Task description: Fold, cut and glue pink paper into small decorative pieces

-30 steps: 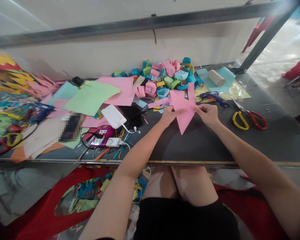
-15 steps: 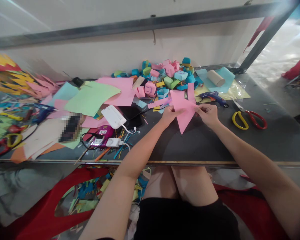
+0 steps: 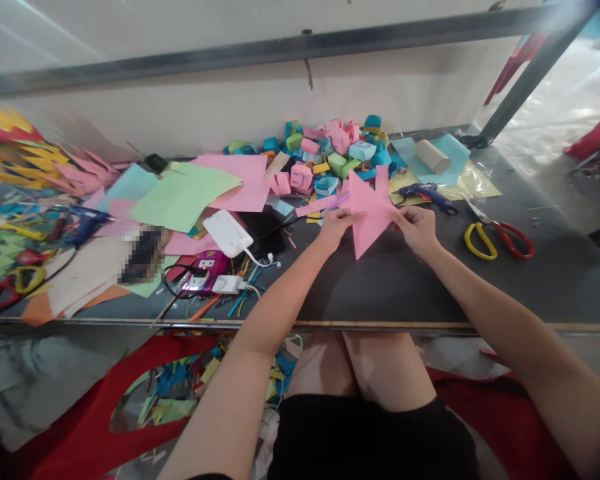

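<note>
A pink paper sheet (image 3: 369, 212) is held above the dark table (image 3: 410, 287), one corner pointing down toward me. My left hand (image 3: 336, 225) pinches its left edge with closed fingers. My right hand (image 3: 417, 227) grips its right edge, fingers also closed. Behind the sheet lies a heap of small folded paper boxes (image 3: 330, 153) in pink, blue and green.
Yellow and red scissors (image 3: 497, 237) and a blue glue gun (image 3: 425, 195) lie right of my hands, near a cardboard tube (image 3: 431, 156). To the left are big green (image 3: 183, 193) and pink sheets, a white charger (image 3: 227, 233), cables and paper scraps.
The pink sheet has turned in my hands: its top now rises to a point and its lower corner sits a little higher. Both hands stayed in place.
</note>
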The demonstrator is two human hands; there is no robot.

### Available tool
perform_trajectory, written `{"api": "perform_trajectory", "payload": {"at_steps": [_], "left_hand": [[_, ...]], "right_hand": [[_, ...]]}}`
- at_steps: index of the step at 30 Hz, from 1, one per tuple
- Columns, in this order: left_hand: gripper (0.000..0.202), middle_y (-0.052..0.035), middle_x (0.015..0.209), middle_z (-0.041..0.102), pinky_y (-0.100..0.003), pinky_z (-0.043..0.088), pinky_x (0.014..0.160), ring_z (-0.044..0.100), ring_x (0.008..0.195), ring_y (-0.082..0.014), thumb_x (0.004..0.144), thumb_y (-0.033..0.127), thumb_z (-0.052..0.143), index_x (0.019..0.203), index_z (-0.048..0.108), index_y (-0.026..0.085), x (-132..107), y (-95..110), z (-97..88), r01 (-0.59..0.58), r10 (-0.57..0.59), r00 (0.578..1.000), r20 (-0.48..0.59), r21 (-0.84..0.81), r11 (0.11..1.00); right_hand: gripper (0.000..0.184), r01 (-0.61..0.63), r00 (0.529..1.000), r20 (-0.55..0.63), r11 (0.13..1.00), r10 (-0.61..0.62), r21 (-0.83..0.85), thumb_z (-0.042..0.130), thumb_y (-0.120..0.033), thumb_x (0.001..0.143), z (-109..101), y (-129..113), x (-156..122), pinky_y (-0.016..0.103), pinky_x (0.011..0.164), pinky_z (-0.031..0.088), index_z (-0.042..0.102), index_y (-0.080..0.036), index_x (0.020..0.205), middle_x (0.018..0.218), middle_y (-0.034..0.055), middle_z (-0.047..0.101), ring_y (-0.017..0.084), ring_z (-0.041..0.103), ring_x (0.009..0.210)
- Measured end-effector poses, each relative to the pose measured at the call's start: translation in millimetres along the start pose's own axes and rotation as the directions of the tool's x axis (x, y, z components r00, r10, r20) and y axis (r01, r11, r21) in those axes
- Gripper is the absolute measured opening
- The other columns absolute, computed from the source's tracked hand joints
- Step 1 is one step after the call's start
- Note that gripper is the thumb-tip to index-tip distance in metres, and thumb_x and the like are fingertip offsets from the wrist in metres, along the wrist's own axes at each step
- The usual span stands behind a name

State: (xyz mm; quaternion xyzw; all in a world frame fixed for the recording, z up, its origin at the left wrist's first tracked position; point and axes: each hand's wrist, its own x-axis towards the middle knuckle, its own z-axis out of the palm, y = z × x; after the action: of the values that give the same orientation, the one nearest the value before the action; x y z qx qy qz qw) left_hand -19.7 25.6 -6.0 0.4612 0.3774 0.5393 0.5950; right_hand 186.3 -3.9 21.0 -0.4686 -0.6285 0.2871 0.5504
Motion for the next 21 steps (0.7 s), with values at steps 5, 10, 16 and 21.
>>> {"api": "perform_trajectory", "payload": {"at_steps": [5, 10, 16, 21], "left_hand": [[0.054, 0.0044, 0.054, 0.050, -0.027, 0.038, 0.056, 0.042, 0.054, -0.0067, 0.050, 0.056, 0.096, 0.052, 0.057, 0.018, -0.4, 3.4, -0.6, 0.008, -0.008, 1.000, -0.022, 0.013, 1.000], [0.051, 0.0035, 0.055, 0.053, -0.028, 0.038, 0.058, 0.044, 0.055, -0.0072, 0.055, 0.061, 0.092, 0.057, 0.064, 0.018, -0.6, 4.1, -0.2, -0.047, 0.047, 0.999, -0.002, -0.004, 0.999], [0.056, 0.0037, 0.054, 0.054, -0.027, 0.033, 0.056, 0.041, 0.055, -0.0066, 0.047, 0.068, 0.091, 0.056, 0.067, 0.018, -3.4, 9.0, 1.5, -0.072, 0.074, 0.996, -0.040, 0.049, 0.996], [0.054, 0.0040, 0.053, 0.051, -0.026, 0.031, 0.056, 0.040, 0.054, -0.0061, 0.049, 0.065, 0.092, 0.055, 0.066, 0.017, -3.8, 9.4, 1.6, -0.075, 0.077, 0.996, -0.048, 0.048, 0.996]], "right_hand": [[0.062, -0.015, 1.000, -0.010, 1.000, 0.015, 0.027, 0.073, -0.083, 0.068, -0.5, 4.1, 3.3, 0.029, 0.045, 0.036, 0.066, -0.022, 0.059, 0.048, 0.0005, 0.060, 0.012, 0.049, 0.042], [0.061, 0.008, 0.999, -0.053, 0.999, -0.006, 0.036, 0.076, -0.081, 0.067, -1.7, -2.4, 3.0, 0.029, 0.044, 0.037, 0.066, -0.022, 0.057, 0.048, 0.0008, 0.060, 0.012, 0.050, 0.042], [0.058, 0.072, 0.994, -0.082, 0.997, -0.071, 0.004, 0.074, -0.077, 0.073, -1.0, -7.5, -3.5, 0.028, 0.046, 0.040, 0.065, -0.022, 0.058, 0.049, 0.0003, 0.061, 0.013, 0.052, 0.043], [0.059, 0.078, 0.993, -0.093, 0.997, -0.078, -0.007, 0.073, -0.078, 0.073, 0.4, -6.9, -4.8, 0.028, 0.046, 0.042, 0.065, -0.022, 0.058, 0.050, 0.0000, 0.062, 0.012, 0.053, 0.043]]}}
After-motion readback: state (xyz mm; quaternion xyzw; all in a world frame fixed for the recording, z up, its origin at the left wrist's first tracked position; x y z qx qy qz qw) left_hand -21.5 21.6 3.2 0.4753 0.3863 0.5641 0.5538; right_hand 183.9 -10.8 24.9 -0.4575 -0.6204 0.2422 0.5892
